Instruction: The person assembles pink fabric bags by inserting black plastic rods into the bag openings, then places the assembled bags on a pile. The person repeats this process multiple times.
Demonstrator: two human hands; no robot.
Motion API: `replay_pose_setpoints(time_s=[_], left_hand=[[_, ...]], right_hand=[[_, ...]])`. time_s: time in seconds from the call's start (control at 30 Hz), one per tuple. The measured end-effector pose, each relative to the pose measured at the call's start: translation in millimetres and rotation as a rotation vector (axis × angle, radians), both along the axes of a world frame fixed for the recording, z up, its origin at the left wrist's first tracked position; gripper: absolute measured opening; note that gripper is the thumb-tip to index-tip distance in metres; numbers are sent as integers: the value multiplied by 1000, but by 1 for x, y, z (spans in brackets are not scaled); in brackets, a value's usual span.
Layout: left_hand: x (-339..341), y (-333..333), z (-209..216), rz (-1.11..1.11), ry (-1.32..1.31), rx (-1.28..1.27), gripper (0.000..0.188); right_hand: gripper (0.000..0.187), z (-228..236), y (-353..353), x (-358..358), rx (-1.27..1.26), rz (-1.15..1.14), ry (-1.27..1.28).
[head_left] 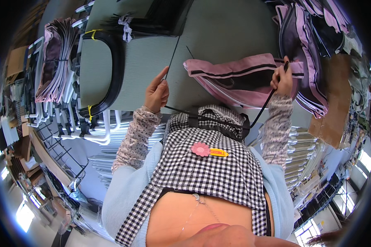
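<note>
My left hand (156, 91) is closed, thumb and fingers pinching a thin black cord (260, 113). One length rises from this hand past a black bundle; another sags across my lap toward the right. My right hand (282, 80) grips the cord near its end, and a short dark tip sticks up above the fingers. Under and beside that hand lies a pink fabric piece (231, 68) with black stripes and dark mesh, spread on the grey-green table (140, 74). Whether both lengths are one continuous cord I cannot tell.
A coiled black strip (118, 70) tied with yellow lies on the left. Farther back is a black bundle (152, 26) with a white tie. Pink-and-black panels (305, 53) pile up at right beside cardboard (336, 99). White tube frames (107, 127) stand at left.
</note>
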State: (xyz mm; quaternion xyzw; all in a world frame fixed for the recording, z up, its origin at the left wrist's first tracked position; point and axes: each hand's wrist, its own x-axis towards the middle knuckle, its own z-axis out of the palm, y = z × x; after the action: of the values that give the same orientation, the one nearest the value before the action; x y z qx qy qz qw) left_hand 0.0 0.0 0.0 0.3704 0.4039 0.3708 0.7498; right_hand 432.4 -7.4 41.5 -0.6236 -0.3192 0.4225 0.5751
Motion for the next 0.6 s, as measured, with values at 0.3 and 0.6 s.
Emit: replay_pose_setpoints(time_s=[0.3,0.6], left_hand=[[7,-3,20,-158,-32,27,46],[-80,12,82,350,-102,471,36]], right_hand=[[44,27,45,-99,329,671,-808],[51,-31,46,-71,249,427,-1206]])
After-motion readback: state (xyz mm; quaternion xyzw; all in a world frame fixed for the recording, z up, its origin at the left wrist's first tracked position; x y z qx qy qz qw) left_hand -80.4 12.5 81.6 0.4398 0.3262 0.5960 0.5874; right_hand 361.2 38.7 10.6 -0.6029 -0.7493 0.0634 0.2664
